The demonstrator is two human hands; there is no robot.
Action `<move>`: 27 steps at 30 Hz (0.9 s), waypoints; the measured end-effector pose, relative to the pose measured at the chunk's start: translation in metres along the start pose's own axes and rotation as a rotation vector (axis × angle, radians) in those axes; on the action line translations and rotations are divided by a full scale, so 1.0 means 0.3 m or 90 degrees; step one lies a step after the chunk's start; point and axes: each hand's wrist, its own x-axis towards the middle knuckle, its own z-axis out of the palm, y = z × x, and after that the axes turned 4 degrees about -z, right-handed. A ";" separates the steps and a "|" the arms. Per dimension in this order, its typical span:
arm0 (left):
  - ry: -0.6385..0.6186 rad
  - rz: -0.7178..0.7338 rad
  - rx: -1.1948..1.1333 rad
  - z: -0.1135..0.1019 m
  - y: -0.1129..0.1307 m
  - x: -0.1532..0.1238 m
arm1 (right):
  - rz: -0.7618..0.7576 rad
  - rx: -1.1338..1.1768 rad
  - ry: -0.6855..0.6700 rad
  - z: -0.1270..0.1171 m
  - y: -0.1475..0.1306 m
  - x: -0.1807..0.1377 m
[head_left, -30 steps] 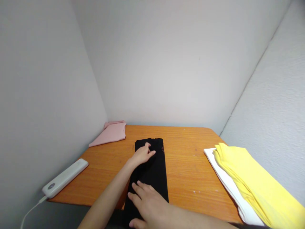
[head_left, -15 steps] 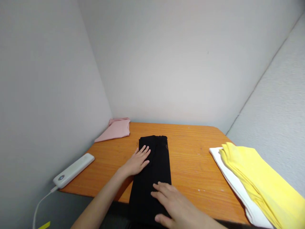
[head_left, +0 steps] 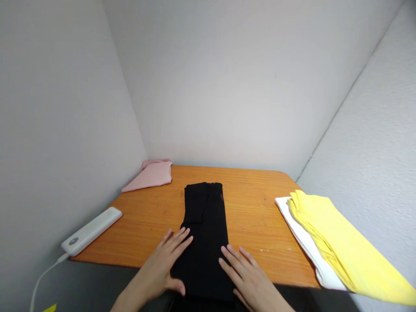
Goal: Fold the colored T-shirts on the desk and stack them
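Note:
A black garment (head_left: 204,225), folded into a long narrow strip, lies down the middle of the orange table (head_left: 253,216) and hangs over its near edge. My left hand (head_left: 164,264) rests flat on the strip's left side near the table edge, fingers stretched out. On the strip's right side lies my right hand (head_left: 248,277), also flat with fingers spread. Neither hand grips the cloth.
A folded pink garment (head_left: 151,175) lies at the far left corner. A white power bank (head_left: 91,231) with a cable sits at the left edge. Yellow cloth (head_left: 331,240) on white cloth (head_left: 302,238) overhangs the right side. Walls close in on three sides.
My left hand slid back along the black strip from its far end to the near table edge. My right hand shifted to the strip's right side.

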 end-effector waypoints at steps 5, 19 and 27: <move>-0.020 -0.039 0.063 0.077 0.061 -0.069 | -0.025 -0.041 0.029 0.029 -0.006 -0.018; 0.253 -0.237 -0.394 0.065 0.208 -0.053 | 0.278 0.320 0.353 0.008 -0.067 -0.039; 0.177 -0.493 -0.146 0.020 0.175 0.127 | 0.546 -0.101 0.205 0.044 0.024 0.136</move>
